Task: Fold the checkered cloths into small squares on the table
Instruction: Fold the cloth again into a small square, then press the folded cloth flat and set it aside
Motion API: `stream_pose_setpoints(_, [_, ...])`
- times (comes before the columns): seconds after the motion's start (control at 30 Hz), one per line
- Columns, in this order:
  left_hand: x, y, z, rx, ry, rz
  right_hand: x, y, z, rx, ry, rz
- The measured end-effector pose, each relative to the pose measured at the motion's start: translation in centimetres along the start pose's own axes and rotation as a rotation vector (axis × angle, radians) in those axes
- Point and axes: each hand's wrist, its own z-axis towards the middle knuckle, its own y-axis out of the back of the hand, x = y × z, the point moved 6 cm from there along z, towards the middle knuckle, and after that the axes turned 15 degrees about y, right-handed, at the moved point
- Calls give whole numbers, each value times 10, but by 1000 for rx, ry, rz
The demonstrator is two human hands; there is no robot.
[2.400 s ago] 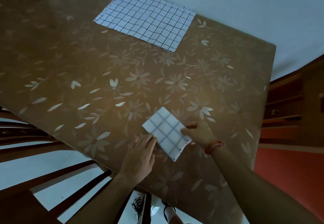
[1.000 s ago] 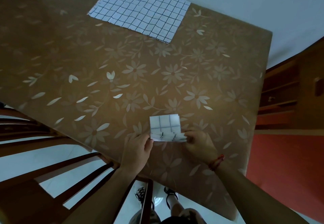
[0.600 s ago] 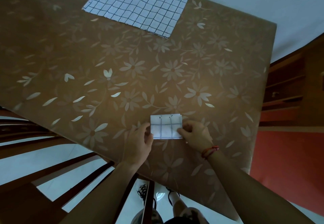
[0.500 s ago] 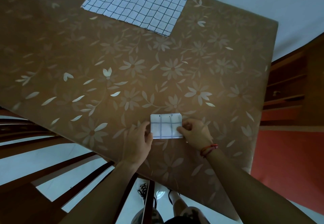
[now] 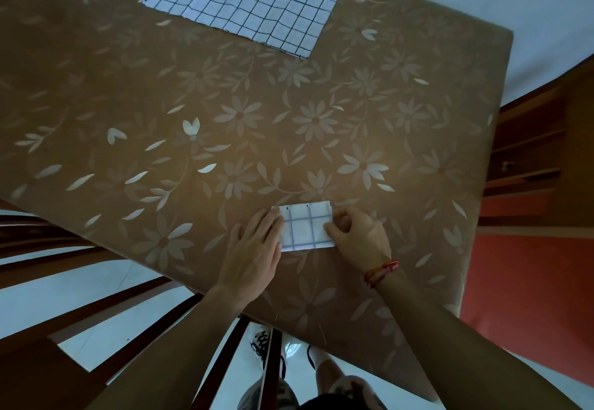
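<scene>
On table (image 5: 321, 120), folded cloth (image 5: 305, 229) (long axis left-right)

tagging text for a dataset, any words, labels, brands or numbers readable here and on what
No readable text anywhere.
The folded checkered cloth and the unfolded checkered cloth carry only grid lines, the tablecloth only a flower pattern.
The shoe under the table is too small and dark to show any brand.

dark wooden chair slats (image 5: 38, 236), wooden shelves (image 5: 527, 152), white floor (image 5: 64, 294), laced shoe (image 5: 261, 342)
</scene>
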Motion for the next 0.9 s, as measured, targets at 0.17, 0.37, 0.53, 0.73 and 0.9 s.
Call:
stream_pose_setpoints(0.17, [1,-3,4,2,-3,-3,38,4,-3,-237,377,-150])
stream_pose_setpoints(0.37, [6,-18,6,62,10,40,65,-54,-2,65,630,-343])
stream_pose_setpoints(0.53, [6,-20,2,49,-3,51,59,-79,-5,195,686,-456])
stream_pose_setpoints(0.73, [8,-22,2,55,-9,90,52,-81,-3,241,702,-516])
stream_pose_setpoints(0.9, [8,-22,2,69,-10,90,36,-71,-2,267,633,-516])
